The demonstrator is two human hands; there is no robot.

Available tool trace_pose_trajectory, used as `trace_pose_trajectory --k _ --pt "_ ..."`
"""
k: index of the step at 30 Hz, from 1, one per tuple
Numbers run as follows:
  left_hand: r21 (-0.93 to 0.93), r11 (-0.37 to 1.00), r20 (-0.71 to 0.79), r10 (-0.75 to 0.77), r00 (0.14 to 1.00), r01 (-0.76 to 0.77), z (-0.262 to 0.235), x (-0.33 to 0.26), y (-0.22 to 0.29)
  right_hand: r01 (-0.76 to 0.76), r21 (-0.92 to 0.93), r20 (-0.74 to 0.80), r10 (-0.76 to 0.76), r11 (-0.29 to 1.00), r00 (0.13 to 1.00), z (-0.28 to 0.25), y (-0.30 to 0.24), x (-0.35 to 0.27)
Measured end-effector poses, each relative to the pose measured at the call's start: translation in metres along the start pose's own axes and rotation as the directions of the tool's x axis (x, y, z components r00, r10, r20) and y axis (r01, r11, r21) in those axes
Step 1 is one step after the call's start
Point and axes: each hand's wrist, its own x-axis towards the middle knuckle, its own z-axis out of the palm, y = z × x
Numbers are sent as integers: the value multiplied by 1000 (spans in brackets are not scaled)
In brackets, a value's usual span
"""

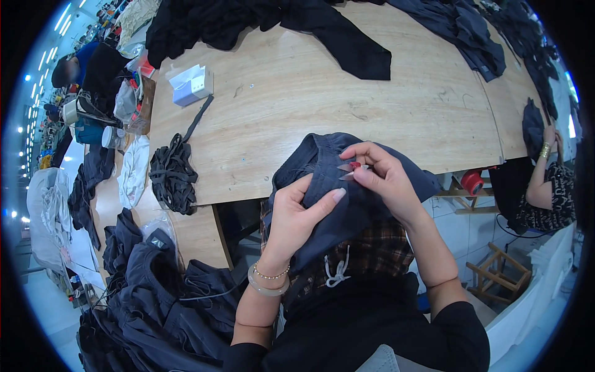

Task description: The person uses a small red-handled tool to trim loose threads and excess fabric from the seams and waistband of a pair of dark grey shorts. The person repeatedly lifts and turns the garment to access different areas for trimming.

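Dark blue-grey trousers (350, 214) with a gathered elastic waistband lie across my lap and against the near table edge. My left hand (294, 217) grips the waistband, its fingers inside the opening and the thumb on the outside. In my right hand (390, 180) is a small pair of thread snips (348, 167) with a red part at the grip. The blades point left, just over the cloth by the waistband, and stand slightly apart. Whether they touch the fabric I cannot tell.
On the wooden table (421, 115) are a tissue box (193, 87), a bundle of dark drawcords (173, 173) and black garments (211, 25) at the far edge. Dark garments (149, 297) heap at my left. Another person (548, 186) sits at right, near a wooden stool (499, 273).
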Motion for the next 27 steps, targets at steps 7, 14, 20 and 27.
trace_pose_trajectory --k 7,14,20,27 --pt "-11 1000 7 0 1000 0 -5 0 -2 259 -618 -14 -339 742 941 -13 -24 -7" --pt "1 1000 21 -2 1000 2 -7 0 -3 423 -749 178 -461 510 870 -14 -38 -3" --pt "2 1000 27 -2 1000 2 -6 1 -3 458 -709 233 -434 536 870 -11 -34 -1" --pt "41 999 7 -12 1000 12 -5 -1 0 440 -757 201 -468 483 861 -13 -43 4"
